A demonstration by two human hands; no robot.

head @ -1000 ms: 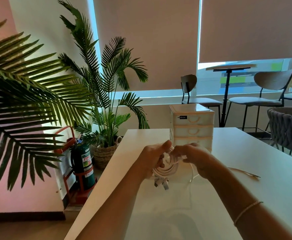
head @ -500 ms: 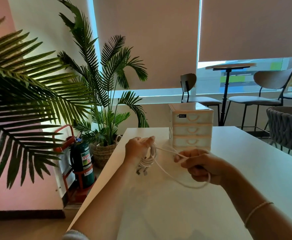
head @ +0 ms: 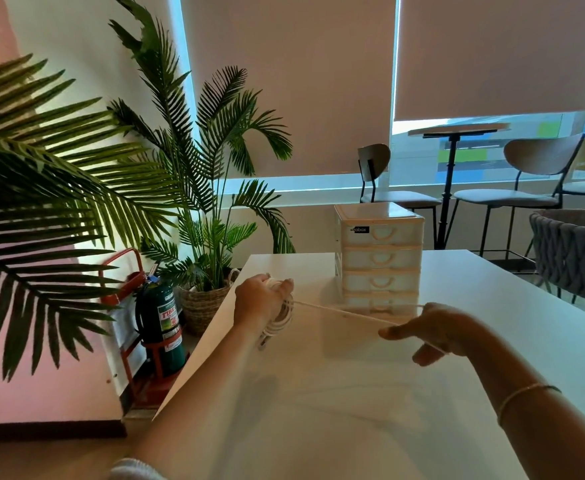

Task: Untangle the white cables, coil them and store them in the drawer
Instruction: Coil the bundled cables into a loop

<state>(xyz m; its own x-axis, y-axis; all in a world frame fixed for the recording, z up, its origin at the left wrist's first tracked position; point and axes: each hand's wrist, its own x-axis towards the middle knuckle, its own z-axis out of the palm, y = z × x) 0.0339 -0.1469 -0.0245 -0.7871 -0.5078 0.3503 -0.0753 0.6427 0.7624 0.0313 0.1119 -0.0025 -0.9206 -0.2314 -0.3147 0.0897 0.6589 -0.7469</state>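
Observation:
My left hand (head: 258, 301) grips a coil of white cable (head: 281, 315) above the white table (head: 353, 410), near its left edge. From the coil a single strand of the cable (head: 336, 310) runs taut to the right. My right hand (head: 433, 329) holds that strand, which passes over the fingers and down past the palm. Behind both hands stands a small cream drawer unit (head: 379, 258) with several drawers, all closed.
Large palm plants (head: 194, 174) and a green fire extinguisher (head: 161, 327) on a red stand sit left of the table. A woven grey chair (head: 575, 254) stands at the right. Chairs and a high round table (head: 457, 131) line the window behind.
My hands have drawn apart. The slack loop between them is now pulled into one straight strand, and my right hand has moved further right with its fingers more extended.

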